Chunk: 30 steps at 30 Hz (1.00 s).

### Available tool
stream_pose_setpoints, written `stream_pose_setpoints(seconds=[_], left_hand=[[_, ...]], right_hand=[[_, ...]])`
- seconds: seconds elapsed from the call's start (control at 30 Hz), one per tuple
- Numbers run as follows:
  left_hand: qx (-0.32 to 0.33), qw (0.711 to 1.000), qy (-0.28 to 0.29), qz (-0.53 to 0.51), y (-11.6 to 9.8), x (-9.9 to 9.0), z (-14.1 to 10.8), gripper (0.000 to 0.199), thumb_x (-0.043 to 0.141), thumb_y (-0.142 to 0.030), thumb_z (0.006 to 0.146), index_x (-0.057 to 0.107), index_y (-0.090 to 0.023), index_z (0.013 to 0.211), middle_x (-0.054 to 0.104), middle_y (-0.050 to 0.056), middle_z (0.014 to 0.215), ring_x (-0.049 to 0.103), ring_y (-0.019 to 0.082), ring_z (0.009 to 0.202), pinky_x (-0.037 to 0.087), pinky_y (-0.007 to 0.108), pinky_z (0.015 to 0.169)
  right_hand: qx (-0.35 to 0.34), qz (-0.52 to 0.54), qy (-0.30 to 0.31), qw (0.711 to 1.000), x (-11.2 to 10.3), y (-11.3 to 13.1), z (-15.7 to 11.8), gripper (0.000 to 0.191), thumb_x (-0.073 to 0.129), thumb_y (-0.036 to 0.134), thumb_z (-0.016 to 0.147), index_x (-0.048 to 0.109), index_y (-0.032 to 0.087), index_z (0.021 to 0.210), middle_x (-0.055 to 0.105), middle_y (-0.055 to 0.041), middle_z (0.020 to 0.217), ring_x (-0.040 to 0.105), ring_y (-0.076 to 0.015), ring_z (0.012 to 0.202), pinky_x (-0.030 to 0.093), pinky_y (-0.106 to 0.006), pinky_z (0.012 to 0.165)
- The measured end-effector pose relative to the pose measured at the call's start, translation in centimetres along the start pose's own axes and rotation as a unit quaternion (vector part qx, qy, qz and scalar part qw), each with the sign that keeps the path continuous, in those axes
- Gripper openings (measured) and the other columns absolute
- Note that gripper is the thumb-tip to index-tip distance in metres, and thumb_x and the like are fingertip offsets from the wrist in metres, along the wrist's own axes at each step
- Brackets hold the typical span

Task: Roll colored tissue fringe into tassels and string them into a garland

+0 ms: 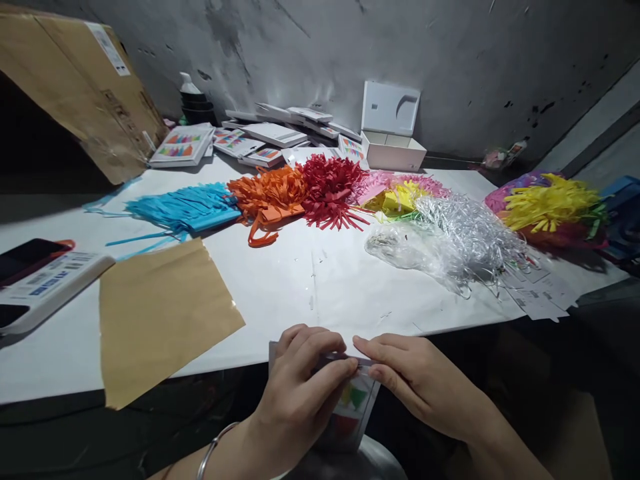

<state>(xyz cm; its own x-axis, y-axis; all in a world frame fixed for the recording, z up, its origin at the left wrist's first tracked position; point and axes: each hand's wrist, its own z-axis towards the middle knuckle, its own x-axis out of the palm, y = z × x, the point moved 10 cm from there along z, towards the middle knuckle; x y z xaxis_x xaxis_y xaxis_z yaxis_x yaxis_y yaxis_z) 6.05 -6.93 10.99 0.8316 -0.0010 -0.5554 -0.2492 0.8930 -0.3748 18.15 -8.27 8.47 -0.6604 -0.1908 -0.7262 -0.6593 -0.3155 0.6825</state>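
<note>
A thin flat box with colourful tassels printed on its face stands on edge at the front of the table, low in the head view. My left hand wraps over its top edge, thumb and fingertips pressing along it, and hides much of the box. At the box's upper right corner is my right hand, its thumb and fingers closed about that edge. Beyond both hands lie bundles of cut paper fringe: blue, orange and red.
Brown paper overhangs the table's front left edge. Further left lies a white box. Silver tinsel and yellow fringe occupy the right. Flat boxes, an opened white box and a large carton stand behind.
</note>
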Motion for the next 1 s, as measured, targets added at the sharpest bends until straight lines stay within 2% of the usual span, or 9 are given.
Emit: stream_pose_setpoints(seconds=[0.1, 0.2, 0.4, 0.57, 0.7, 0.77, 0.83, 0.9, 1.0], left_hand=[[0.004, 1.0, 0.009, -0.015, 0.2, -0.2, -0.1, 0.017, 0.056, -0.007, 0.091, 0.065, -0.02, 0.098, 0.064, 0.005, 0.089, 0.057, 0.019, 0.085, 0.041, 0.036, 0.078], [0.003, 1.0, 0.015, -0.017, 0.2, -0.1, -0.3, 0.019, 0.056, -0.006, 0.09, 0.065, -0.02, 0.1, 0.066, 0.004, 0.088, 0.058, 0.02, 0.085, 0.042, 0.035, 0.077], [-0.015, 0.999, 0.037, 0.005, 1.0, 0.0, -0.4, 0.018, 0.059, -0.01, 0.09, 0.068, -0.022, 0.101, 0.07, 0.004, 0.091, 0.062, 0.02, 0.086, 0.04, 0.038, 0.086], [-0.101, 0.993, 0.044, -0.03, 4.8, -1.2, -1.0, 0.017, 0.064, -0.017, 0.089, 0.072, -0.028, 0.099, 0.07, 0.004, 0.101, 0.065, 0.02, 0.089, 0.049, 0.035, 0.082], [-0.217, 0.946, 0.079, -0.229, 8.0, 0.4, -2.3, 0.01, 0.062, -0.02, 0.091, 0.072, -0.022, 0.094, 0.064, 0.006, 0.093, 0.065, 0.016, 0.079, 0.051, 0.022, 0.058], [-0.245, 0.937, 0.028, -0.247, 9.8, 0.1, -2.2, 0.009, 0.064, -0.023, 0.09, 0.072, -0.02, 0.088, 0.063, 0.005, 0.088, 0.063, 0.016, 0.078, 0.051, 0.021, 0.059], [-0.292, 0.93, -0.041, -0.22, 12.6, -0.7, -2.1, 0.012, 0.068, -0.029, 0.087, 0.071, -0.018, 0.081, 0.062, 0.004, 0.085, 0.062, 0.016, 0.077, 0.051, 0.023, 0.062], [-0.36, 0.905, -0.082, -0.209, 15.9, -0.7, -2.3, 0.021, 0.072, -0.038, 0.082, 0.07, -0.017, 0.079, 0.063, 0.003, 0.081, 0.061, 0.017, 0.075, 0.05, 0.024, 0.065], [-0.44, 0.86, -0.09, -0.241, 19.8, 1.1, -3.0, 0.035, 0.075, -0.05, 0.074, 0.066, -0.016, 0.081, 0.063, 0.001, 0.075, 0.058, 0.016, 0.068, 0.047, 0.026, 0.063]], right_hand=[[-0.028, 0.089, -0.042, 0.995, 0.1, -0.9, -1.1, 0.036, 0.046, 0.027, 0.104, 0.057, 0.025, 0.139, 0.068, -0.0066, 0.128, 0.065, -0.0172, 0.117, 0.051, -0.031, 0.1], [-0.041, 0.137, -0.125, 0.982, -0.3, -2.1, -2.2, 0.033, 0.051, 0.024, 0.101, 0.063, 0.025, 0.132, 0.07, -0.0072, 0.125, 0.066, -0.02, 0.116, 0.053, -0.036, 0.101], [-0.061, 0.127, -0.235, 0.962, 0.0, -2.5, -3.6, 0.031, 0.071, 0.029, 0.09, 0.067, 0.024, 0.121, 0.073, -0.0096, 0.115, 0.07, -0.023, 0.105, 0.059, -0.035, 0.088], [-0.024, 0.126, -0.345, 0.93, 0.5, -3.5, -4.5, 0.013, 0.071, 0.024, 0.089, 0.061, 0.021, 0.096, 0.07, -0.0064, 0.095, 0.068, -0.0161, 0.078, 0.055, -0.025, 0.063], [0.012, 0.132, -0.354, 0.926, 1.0, -4.9, -3.5, 0.008, 0.062, 0.022, 0.094, 0.058, 0.021, 0.088, 0.068, -0.0046, 0.09, 0.065, -0.014, 0.074, 0.053, -0.023, 0.06], [0.028, 0.083, -0.37, 0.925, 0.4, -4.9, -2.5, 0.006, 0.057, 0.024, 0.097, 0.061, 0.02, 0.097, 0.069, -0.0099, 0.104, 0.069, -0.0196, 0.093, 0.058, -0.03, 0.073], [0.015, -0.017, -0.381, 0.924, 0.2, -3.6, -1.0, 0.024, 0.051, 0.024, 0.1, 0.058, 0.02, 0.123, 0.062, -0.0164, 0.13, 0.06, -0.0259, 0.122, 0.056, -0.042, 0.093], [-0.032, -0.126, -0.334, 0.933, 1.9, -1.5, 1.7, 0.049, 0.053, 0.027, 0.099, 0.042, 0.019, 0.146, 0.048, -0.0184, 0.149, 0.041, -0.0298, 0.142, 0.044, -0.052, 0.109], [-0.071, -0.225, -0.171, 0.956, 7.8, -0.7, 6.2, 0.086, 0.066, 0.047, 0.09, 0.022, 0.016, 0.158, 0.03, -0.0159, 0.16, 0.021, -0.035, 0.15, 0.03, -0.06, 0.117]])
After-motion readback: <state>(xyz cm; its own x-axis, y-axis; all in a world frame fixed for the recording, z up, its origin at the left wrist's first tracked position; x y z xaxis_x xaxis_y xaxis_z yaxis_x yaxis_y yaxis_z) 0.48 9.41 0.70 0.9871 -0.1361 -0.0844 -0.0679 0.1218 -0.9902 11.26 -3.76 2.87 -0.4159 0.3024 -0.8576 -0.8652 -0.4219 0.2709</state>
